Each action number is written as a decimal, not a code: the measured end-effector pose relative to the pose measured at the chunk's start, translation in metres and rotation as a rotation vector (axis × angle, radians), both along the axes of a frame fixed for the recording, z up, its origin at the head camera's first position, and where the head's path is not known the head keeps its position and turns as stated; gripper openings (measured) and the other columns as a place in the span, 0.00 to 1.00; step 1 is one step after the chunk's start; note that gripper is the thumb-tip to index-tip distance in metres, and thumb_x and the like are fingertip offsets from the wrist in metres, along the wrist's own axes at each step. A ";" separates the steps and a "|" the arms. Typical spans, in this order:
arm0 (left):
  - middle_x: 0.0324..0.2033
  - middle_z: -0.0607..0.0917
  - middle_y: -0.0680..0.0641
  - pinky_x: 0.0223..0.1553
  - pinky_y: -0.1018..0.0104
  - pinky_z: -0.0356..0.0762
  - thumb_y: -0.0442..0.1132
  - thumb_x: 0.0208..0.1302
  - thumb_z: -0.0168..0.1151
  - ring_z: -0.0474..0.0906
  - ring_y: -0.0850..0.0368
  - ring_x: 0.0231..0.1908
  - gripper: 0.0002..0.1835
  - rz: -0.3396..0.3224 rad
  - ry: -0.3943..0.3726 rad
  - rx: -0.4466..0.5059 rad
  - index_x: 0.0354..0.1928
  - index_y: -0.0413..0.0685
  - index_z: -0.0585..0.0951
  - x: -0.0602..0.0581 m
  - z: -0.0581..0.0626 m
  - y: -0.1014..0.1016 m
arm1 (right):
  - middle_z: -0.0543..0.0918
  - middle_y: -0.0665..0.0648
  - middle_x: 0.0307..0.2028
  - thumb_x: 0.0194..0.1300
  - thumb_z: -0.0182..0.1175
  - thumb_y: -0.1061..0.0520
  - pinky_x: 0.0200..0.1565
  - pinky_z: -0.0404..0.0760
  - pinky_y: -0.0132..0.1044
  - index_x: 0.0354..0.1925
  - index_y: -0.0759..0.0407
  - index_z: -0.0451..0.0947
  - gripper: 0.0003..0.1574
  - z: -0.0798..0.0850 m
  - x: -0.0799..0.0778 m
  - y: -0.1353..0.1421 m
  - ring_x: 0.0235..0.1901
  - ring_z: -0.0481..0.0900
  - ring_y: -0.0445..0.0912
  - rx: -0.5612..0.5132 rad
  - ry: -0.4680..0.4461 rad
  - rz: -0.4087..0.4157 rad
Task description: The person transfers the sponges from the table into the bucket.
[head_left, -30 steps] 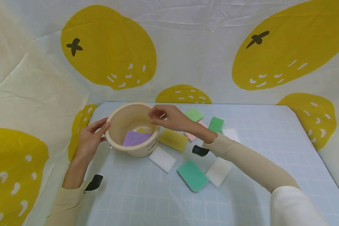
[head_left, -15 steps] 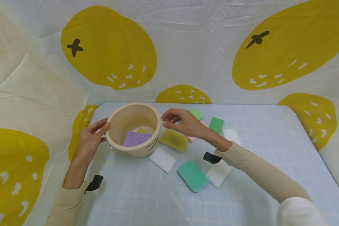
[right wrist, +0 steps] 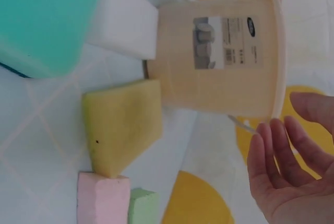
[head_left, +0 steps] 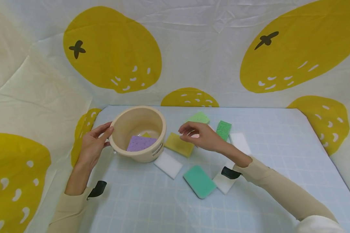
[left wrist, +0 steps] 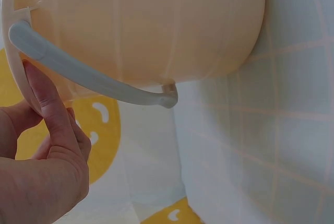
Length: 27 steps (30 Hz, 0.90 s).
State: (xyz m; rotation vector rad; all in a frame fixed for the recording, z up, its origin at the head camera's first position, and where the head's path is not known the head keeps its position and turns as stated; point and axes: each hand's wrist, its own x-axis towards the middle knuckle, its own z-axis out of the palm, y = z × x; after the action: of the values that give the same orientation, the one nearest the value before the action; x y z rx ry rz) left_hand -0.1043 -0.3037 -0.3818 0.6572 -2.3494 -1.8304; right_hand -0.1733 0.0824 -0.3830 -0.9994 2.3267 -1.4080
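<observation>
A cream plastic bucket (head_left: 143,155) stands at the left of the table, its mouth leaning toward me. Inside lie a purple sponge (head_left: 140,143) and a bit of something yellow. My left hand (head_left: 94,142) pinches the bucket's rim at its left side; in the left wrist view the fingers (left wrist: 49,101) grip below the grey handle (left wrist: 94,72). My right hand (head_left: 202,136) hovers over the sponges right of the bucket, fingers loosely bent and holding nothing. Beneath and beside it are a yellow sponge (head_left: 179,144), a light green sponge (head_left: 199,117) and a mostly covered pink sponge (right wrist: 103,198).
A white sponge (head_left: 168,165) lies in front of the bucket, with a teal sponge (head_left: 199,182) and another white sponge (head_left: 224,181) nearer me. Farther right are a dark green sponge (head_left: 223,130) and a white one (head_left: 240,143). A lemon-printed cloth (head_left: 192,58) walls the back and sides.
My right hand has moved from the bucket's right rim rightward and toward me, over the sponges. The left hand and the bucket have stayed put.
</observation>
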 end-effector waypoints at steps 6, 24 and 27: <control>0.61 0.78 0.50 0.38 0.76 0.83 0.57 0.66 0.68 0.79 0.61 0.43 0.35 -0.007 -0.003 0.006 0.70 0.48 0.77 0.001 0.000 -0.001 | 0.86 0.55 0.47 0.70 0.68 0.57 0.53 0.84 0.42 0.52 0.61 0.82 0.15 -0.012 0.006 0.011 0.46 0.83 0.45 0.003 0.006 0.010; 0.64 0.77 0.47 0.38 0.76 0.84 0.57 0.66 0.68 0.80 0.61 0.44 0.34 0.001 -0.010 0.002 0.69 0.49 0.78 -0.003 -0.001 -0.001 | 0.85 0.58 0.46 0.70 0.67 0.59 0.51 0.85 0.41 0.52 0.66 0.81 0.16 -0.058 0.023 0.048 0.44 0.83 0.47 0.010 -0.019 0.004; 0.65 0.77 0.46 0.39 0.76 0.84 0.57 0.66 0.68 0.80 0.61 0.44 0.34 0.000 -0.010 -0.004 0.70 0.49 0.78 -0.003 -0.001 0.000 | 0.85 0.60 0.47 0.71 0.67 0.58 0.52 0.85 0.41 0.53 0.67 0.81 0.17 -0.066 0.027 0.053 0.45 0.83 0.47 0.023 -0.044 0.002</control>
State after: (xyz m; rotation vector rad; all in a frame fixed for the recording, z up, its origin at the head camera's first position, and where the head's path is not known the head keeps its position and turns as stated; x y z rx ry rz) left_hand -0.1073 -0.3039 -0.3826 0.6683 -2.3585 -1.8265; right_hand -0.1463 0.1351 -0.4491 -0.9547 2.3041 -1.3854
